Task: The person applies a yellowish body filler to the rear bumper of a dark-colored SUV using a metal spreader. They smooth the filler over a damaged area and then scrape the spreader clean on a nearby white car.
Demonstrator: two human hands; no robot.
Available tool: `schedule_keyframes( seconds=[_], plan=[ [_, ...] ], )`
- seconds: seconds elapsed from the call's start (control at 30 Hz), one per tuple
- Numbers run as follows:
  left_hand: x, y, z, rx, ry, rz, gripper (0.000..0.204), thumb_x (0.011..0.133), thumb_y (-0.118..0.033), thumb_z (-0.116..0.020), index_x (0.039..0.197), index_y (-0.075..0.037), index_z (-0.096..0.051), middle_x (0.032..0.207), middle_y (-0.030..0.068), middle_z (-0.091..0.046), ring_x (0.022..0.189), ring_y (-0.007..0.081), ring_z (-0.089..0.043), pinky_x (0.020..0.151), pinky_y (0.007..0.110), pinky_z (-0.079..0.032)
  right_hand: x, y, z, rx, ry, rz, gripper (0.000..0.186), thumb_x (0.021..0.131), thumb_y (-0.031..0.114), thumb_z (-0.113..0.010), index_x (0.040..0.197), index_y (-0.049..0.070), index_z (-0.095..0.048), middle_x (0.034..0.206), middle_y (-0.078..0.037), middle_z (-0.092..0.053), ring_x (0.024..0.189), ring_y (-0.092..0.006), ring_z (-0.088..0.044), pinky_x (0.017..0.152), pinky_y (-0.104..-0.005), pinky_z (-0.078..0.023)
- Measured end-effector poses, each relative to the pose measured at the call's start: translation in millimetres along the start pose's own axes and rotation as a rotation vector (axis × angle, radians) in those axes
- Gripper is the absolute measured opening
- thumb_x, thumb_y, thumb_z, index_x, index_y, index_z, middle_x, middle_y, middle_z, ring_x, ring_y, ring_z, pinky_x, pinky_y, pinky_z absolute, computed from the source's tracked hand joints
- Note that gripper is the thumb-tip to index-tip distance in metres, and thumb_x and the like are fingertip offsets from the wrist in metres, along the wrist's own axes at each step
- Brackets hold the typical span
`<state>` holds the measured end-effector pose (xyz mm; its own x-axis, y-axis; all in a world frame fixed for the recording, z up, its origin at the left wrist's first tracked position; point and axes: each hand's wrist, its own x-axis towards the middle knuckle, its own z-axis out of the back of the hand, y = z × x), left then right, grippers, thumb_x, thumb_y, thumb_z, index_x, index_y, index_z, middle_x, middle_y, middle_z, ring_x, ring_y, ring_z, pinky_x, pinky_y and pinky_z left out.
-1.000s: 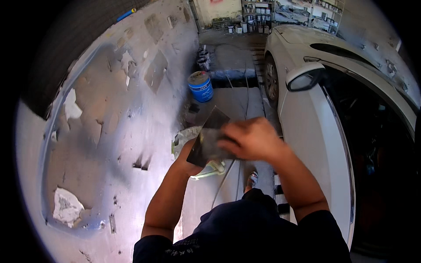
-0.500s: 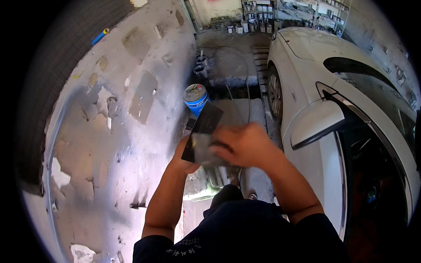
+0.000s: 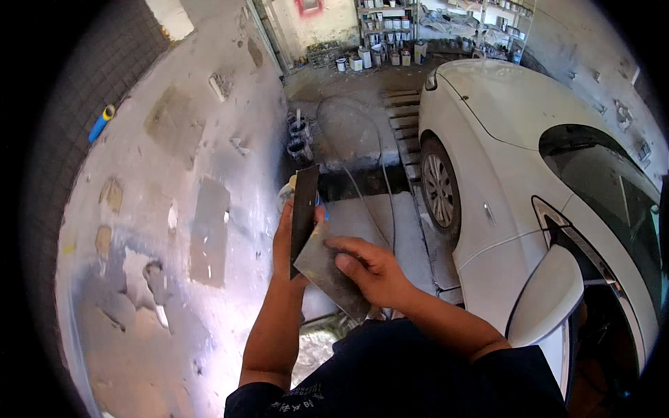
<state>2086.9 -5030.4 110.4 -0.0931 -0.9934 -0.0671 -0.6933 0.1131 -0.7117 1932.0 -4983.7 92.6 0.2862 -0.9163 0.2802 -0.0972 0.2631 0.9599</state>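
Note:
My left hand [image 3: 282,240] is closed around a dark, flat rectangular board [image 3: 304,216], held steeply tilted with fingertips showing past its right edge. In my right hand [image 3: 376,268], a flat grey plate [image 3: 333,279], which looks like a putty spreader, is gripped between thumb and fingers. Its upper left corner meets or overlaps the board's lower right edge; whether they touch I cannot tell. Behind the board, a blue bucket [image 3: 323,207] shows only in part.
A patched, peeling wall [image 3: 244,160] runs along my left, with a blue roll [image 3: 102,124] on its top edge. To my right stands a white car [image 3: 481,202], its side mirror [image 3: 547,296] nearby. A hose [image 3: 380,146] crosses the floor; shelves [image 3: 387,28] hold cans.
The board has turned more upright, now hiding most of the bucket. My right hand has brought the grey plate from across the board to its lower right edge. The whole view has shifted.

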Motion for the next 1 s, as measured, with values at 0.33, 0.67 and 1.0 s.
schedule_keyframes(
  seconds=[0.33, 0.67, 1.0],
  plan=[
    [132.2, -33.5, 11.1, 0.035, 0.024, 0.074, 0.015, 0.098, -0.024, -0.049, 0.107, -0.011, -0.046, 0.086, 0.0029, -0.058, 0.063, 0.0094, -0.055, 0.045, 0.02, -0.044, 151.1, -28.6, 29.3, -0.043, 0.038, -0.061, 0.035, 0.095, 0.023, -0.053, 0.127, 0.008, -0.055, 0.118, -0.009, -0.056, 0.107, -0.0166, -0.054, 0.092, -0.0315, -0.044],
    [309.6, -15.5, 20.6, -0.49, 0.491, 0.083, 0.038, 0.095, -0.028, -0.051, 0.12, 0.001, -0.045, 0.096, 0.0132, -0.048, 0.069, 0.0182, -0.047, 0.048, 0.027, -0.045, 312.5, -86.7, 138.3, 0.19, -0.107, -0.045, 0.034, 0.095, 0.022, -0.054, 0.125, 0.007, -0.056, 0.111, -0.01, -0.062, 0.1, -0.0161, -0.057, 0.091, -0.03, -0.044],
    [465.5, -40.8, -9.9, 0.004, -0.188, 0.016, 0.027, 0.098, -0.028, -0.045, 0.113, -0.007, -0.052, 0.082, 0.0028, -0.057, 0.065, 0.0142, -0.056, 0.056, 0.027, -0.049, 474.5, -101.9, 182.0, 0.099, 0.006, -0.089, 0.03, 0.094, 0.016, -0.054, 0.121, 0.004, -0.059, 0.111, -0.013, -0.063, 0.1, -0.0187, -0.06, 0.088, -0.0301, -0.046]
  ],
)
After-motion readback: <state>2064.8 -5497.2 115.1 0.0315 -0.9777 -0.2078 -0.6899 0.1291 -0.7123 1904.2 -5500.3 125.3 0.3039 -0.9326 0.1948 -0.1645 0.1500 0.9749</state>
